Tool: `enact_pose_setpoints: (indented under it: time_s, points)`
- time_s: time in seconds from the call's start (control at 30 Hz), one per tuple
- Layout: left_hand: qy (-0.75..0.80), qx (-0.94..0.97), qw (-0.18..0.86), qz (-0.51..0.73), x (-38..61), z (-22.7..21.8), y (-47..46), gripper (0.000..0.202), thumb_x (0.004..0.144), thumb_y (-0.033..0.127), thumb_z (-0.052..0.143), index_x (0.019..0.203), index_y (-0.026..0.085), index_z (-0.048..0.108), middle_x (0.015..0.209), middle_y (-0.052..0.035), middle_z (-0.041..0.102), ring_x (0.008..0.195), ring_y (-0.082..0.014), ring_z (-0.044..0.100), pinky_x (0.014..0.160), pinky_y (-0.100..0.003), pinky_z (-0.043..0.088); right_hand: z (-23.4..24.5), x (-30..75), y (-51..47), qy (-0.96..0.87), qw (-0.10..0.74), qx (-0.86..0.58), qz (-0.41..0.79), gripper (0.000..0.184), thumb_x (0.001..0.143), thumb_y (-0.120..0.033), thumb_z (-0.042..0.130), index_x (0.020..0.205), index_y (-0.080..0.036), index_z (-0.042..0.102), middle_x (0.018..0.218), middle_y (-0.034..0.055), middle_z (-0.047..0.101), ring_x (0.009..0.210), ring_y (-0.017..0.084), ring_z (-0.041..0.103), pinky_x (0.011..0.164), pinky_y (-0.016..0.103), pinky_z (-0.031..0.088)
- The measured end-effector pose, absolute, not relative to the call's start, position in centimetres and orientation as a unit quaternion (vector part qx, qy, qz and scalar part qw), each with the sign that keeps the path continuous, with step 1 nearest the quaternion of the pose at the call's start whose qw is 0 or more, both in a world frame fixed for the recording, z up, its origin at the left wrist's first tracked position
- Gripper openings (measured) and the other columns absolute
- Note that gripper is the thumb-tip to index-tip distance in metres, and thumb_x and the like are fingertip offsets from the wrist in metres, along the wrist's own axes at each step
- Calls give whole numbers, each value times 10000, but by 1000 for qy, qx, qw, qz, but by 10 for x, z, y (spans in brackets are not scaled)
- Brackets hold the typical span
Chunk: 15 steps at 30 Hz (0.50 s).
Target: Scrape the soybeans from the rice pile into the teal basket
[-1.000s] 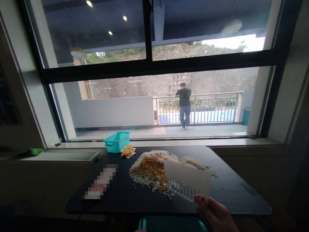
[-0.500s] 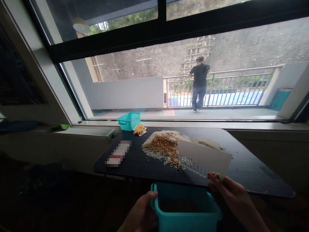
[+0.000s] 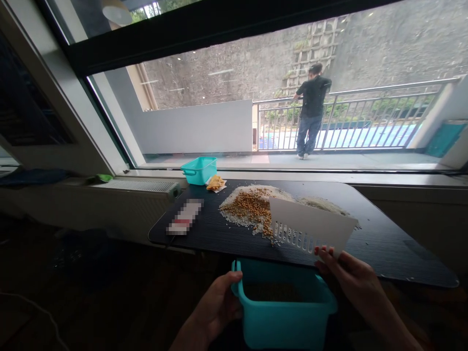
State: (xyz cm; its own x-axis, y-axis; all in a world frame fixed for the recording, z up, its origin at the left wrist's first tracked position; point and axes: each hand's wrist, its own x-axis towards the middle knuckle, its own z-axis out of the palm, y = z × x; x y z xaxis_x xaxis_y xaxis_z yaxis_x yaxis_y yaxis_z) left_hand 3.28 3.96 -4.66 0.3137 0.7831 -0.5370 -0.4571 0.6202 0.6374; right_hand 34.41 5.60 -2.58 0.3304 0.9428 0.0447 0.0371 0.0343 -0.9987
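Observation:
My left hand (image 3: 224, 297) grips the left rim of a teal plastic bin (image 3: 285, 324), held just below the table's front edge. Its dark inside holds some grainy stuff that I cannot make out well. In my right hand (image 3: 347, 275) is a flat white plastic sheet (image 3: 314, 222) with a row of slots along its lower edge, pinched at the near right corner. The sheet stands tilted over the table, its left end touching a pile of yellow-brown beans (image 3: 250, 207). White rice-like grains (image 3: 234, 222) lie around and under the beans.
On the dark table (image 3: 387, 243), a paler grain heap (image 3: 321, 204) lies behind the sheet. A second teal bin (image 3: 200, 171), a yellow crumpled item (image 3: 215, 183) and a blurred-out flat object (image 3: 185, 218) are at the left. Outside the window, a person (image 3: 312, 109) stands at a railing.
The view has tilted down slightly, so everything sits higher in the picture and more of the held bin shows. Both hands keep their grips, and the sheet stays at about the same place by the pile.

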Motion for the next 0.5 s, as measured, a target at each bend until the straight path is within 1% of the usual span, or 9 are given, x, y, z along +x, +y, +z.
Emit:
enact_pose_setpoints:
  time_s: [0.17, 0.23, 0.33, 0.5]
  points:
    - [436, 191, 787, 392, 32, -46, 40, 596, 454, 507, 1045, 632, 202, 565, 486, 81, 534, 433, -80, 459, 459, -214, 330, -20, 337, 58, -432, 576, -580, 382, 697, 499, -835, 914, 806, -210, 894, 922, 116, 875, 742, 308, 826, 725, 402, 718]
    - [436, 193, 788, 390, 32, -45, 40, 596, 446, 510, 1047, 626, 202, 569, 470, 81, 523, 425, -82, 454, 452, -216, 328, -13, 333, 55, -430, 574, -577, 390, 681, 477, -828, 927, 777, -218, 889, 901, 109, 874, 735, 306, 824, 724, 407, 720]
    - [435, 197, 788, 388, 32, -45, 39, 593, 456, 516, 1045, 616, 204, 566, 453, 83, 507, 420, -87, 457, 448, -218, 331, -5, 332, 52, -422, 582, -574, 393, 633, 480, -794, 949, 771, -235, 891, 880, 96, 872, 715, 295, 818, 715, 404, 722]
    - [432, 201, 791, 384, 31, -43, 39, 592, 472, 520, 1041, 624, 200, 567, 470, 83, 525, 427, -76, 457, 446, -206, 335, -10, 336, 60, -419, 581, -582, 384, 653, 476, -803, 945, 791, -234, 891, 895, 91, 871, 704, 275, 813, 716, 390, 720]
